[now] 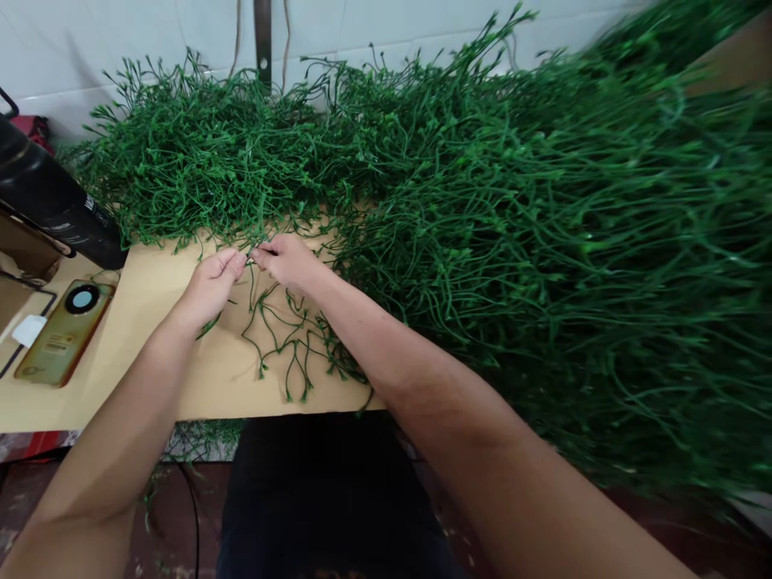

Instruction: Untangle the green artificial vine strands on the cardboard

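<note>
My left hand (215, 283) and my right hand (285, 260) meet over the tabletop, fingertips almost touching. Both are closed in a pinch on thin green plastic stems, which pass between the fingertips; how many is hidden. A stem end pokes out below my left hand. Loose green artificial stems (295, 342) with small budded tips lie on the table below my right hand. Beyond the hands is a thick pile of similar artificial stems (205, 153), and a larger heap (572, 241) fills the right side beside my right forearm.
A tan tabletop (157, 322) lies under my hands, its front edge close to my lap. To the left are a phone (63, 338) lying camera-side up and a black bottle (54, 193). A white tiled wall (386, 24) stands behind the piles. More green stems hang below the table.
</note>
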A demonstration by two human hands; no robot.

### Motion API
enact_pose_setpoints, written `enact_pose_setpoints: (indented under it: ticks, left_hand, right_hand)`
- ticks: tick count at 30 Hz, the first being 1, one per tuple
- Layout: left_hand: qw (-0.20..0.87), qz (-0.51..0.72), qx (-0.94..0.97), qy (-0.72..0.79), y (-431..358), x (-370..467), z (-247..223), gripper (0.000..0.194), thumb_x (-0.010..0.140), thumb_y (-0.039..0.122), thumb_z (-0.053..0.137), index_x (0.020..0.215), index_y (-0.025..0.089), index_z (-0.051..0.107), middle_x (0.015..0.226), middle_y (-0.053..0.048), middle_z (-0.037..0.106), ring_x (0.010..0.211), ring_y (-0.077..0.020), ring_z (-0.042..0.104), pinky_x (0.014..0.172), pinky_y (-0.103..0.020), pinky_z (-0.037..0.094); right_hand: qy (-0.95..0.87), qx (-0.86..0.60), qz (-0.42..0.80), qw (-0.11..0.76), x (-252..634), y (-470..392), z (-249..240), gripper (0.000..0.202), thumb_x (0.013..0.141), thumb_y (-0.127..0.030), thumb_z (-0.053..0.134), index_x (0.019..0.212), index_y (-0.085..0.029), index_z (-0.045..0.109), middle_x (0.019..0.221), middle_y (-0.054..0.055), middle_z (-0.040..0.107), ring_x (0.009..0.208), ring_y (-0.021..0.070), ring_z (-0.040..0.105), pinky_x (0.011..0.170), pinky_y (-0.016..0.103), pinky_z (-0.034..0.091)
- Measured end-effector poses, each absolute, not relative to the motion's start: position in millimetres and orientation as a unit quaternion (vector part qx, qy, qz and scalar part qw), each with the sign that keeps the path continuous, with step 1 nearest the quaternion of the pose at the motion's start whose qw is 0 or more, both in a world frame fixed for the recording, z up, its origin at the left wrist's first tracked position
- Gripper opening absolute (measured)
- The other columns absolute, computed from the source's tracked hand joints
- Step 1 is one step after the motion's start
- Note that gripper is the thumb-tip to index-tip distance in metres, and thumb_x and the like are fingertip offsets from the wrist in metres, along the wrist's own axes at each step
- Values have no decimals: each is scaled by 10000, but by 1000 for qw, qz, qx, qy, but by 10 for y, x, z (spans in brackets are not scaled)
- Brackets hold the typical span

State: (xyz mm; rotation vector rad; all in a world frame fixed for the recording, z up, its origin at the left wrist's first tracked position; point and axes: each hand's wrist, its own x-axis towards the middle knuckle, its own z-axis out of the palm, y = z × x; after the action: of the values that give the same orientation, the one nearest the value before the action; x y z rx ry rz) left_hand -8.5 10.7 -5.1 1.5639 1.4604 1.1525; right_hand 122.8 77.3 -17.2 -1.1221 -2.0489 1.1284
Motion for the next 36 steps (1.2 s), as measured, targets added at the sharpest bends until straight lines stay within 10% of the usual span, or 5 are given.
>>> enact_pose_setpoints:
  ticks: [17, 24, 36]
  left_hand:
    - [362, 514, 494, 600, 243, -80, -67, 354, 795, 357, 542, 555, 186, 346, 478, 74, 254, 417, -58, 201, 398, -206, 167]
    - [418, 552, 454, 560, 291, -158, -69, 406, 758, 434, 602, 581, 185, 335, 458, 80, 266, 375, -34, 186, 363, -182, 123]
    - [455, 562, 450, 524, 195, -79, -41, 402, 786, 384, 594, 567, 171, 333, 467, 77, 266, 377, -26, 215, 366, -158, 165]
  right_hand:
    - [-543, -470, 625, 305, 1121, 843, -6, 182, 812, -243, 548, 672, -164, 462, 645, -5, 459, 588, 77, 432, 633, 289, 501]
    - [-761, -476, 245, 368, 1277, 593, -9, 170, 776, -308, 582, 776, -147, 525, 808, 46, 466, 849, 161, 450, 835, 337, 401]
    - [-831, -428, 78, 347, 1192, 297, 21, 125, 835, -243, 489, 909, -148, 523, 1017, 121, 525, 1005, 248, 450, 881, 410, 370]
